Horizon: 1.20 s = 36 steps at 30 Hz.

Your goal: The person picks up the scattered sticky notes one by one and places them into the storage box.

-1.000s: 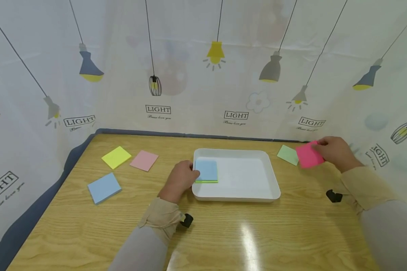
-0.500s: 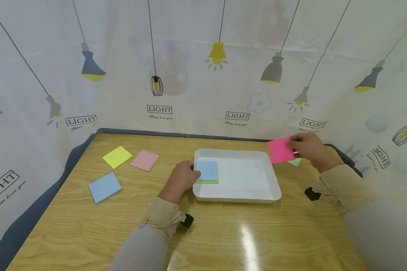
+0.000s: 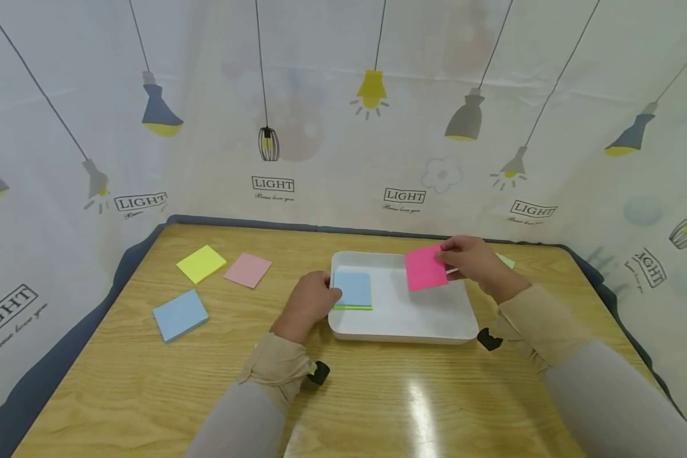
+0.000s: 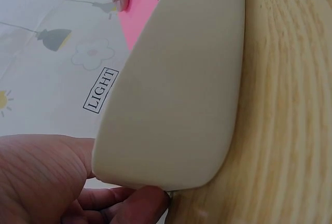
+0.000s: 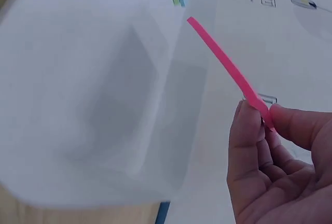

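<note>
A bright pink sticky note pad (image 3: 426, 268) hangs over the right half of a white tray (image 3: 403, 327). My right hand (image 3: 474, 262) pinches it at its right edge between thumb and fingers; the right wrist view shows the thin pad (image 5: 228, 67) edge-on, its shadow falling on the tray floor. My left hand (image 3: 309, 298) grips the tray's left wall, thumb at the rim and fingers curled beneath the wall's outer side in the left wrist view. Inside the tray at the left lies a light blue sticky note pad (image 3: 352, 289) with a green edge showing under it.
Left of the tray on the wooden table (image 3: 343, 401) lie a yellow pad (image 3: 201, 264), a dusty pink pad (image 3: 248, 270) and a thicker blue pad (image 3: 180, 315). A pale green pad (image 3: 506, 261) peeks out behind my right hand. A printed curtain (image 3: 332, 127) borders the table's back.
My right hand has carried the bright pink pad leftward, from beside the pale green pad to above the tray. My left hand has stayed at the tray's left wall.
</note>
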Available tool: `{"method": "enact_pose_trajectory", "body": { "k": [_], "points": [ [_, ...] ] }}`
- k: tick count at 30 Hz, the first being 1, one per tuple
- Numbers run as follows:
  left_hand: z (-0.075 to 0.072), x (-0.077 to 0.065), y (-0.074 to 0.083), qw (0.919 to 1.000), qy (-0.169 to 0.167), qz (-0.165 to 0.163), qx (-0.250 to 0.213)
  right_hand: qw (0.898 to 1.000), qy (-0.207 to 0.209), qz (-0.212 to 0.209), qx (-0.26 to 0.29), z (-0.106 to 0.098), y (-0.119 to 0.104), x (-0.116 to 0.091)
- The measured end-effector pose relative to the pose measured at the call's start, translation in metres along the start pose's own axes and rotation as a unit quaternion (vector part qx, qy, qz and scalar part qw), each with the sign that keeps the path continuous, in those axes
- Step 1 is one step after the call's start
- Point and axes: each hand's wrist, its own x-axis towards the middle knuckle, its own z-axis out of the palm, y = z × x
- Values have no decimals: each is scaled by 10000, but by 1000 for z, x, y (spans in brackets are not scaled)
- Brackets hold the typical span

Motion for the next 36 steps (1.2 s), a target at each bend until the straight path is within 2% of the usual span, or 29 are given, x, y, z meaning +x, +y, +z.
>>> {"method": "enact_pose_trajectory", "body": {
  "k": [10, 18, 25, 32, 36],
  "points": [
    [1, 2, -1, 10000, -1, -4, 15, 9995, -203, 57, 222, 45, 1, 10],
    [-1, 1, 1, 9999, 44, 5, 90, 9990, -347, 214, 171, 68, -1, 14],
    [-1, 0, 2, 9998, 76, 10, 177, 9980, -308, 488, -272, 73, 3, 18],
    [-1, 2, 1, 9998, 86, 6, 186, 9950, -337, 508, -790, 74, 11, 21],
    [0, 3, -1, 9997, 109, 13, 215, 9941, -369, 579, -834, 75, 13, 23]
  ]
}}
